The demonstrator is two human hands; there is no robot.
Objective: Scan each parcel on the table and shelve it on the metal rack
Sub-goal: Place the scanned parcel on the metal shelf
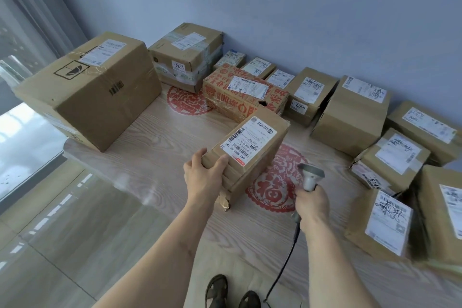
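Left hand [203, 177] gripping the near end of a long brown cardboard parcel with a white barcode label [246, 151], thumb on top and fingers [197, 157] curled round the far edge, so holding the parcel. Parcel tilted, near bottom corner resting on the pale wood-grain bench [150, 147], top face with the label turned up. Right hand [312, 204] wrapped tight round the handle of a grey handheld scanner with a black cord [310, 176], scanner head pointing up and toward the parcel, just beside it, not touching. Cord hanging down off the bench toward the floor. Under the parcel and scanner, a round red paper-cut picture [275, 187] flat on the bench; another red paper-cut picture [183, 102] farther back. To the left, a big brown cardboard box with an umbrella mark [87, 90], sticking out over the bench edge. Behind it, a taped brown box with a "2859" sticker [186, 57] against the blue-grey wall [300, 7]. In the middle back, an orange printed box with red letters [245, 97], just behind the held parcel. Along the wall and down the right side, a row of many small brown boxes with white labels [350, 115], close together, some touching. At the bottom, two feet in dark sandals [230, 292] on the shiny tiled floor [62, 245]. Metal rack out of view.
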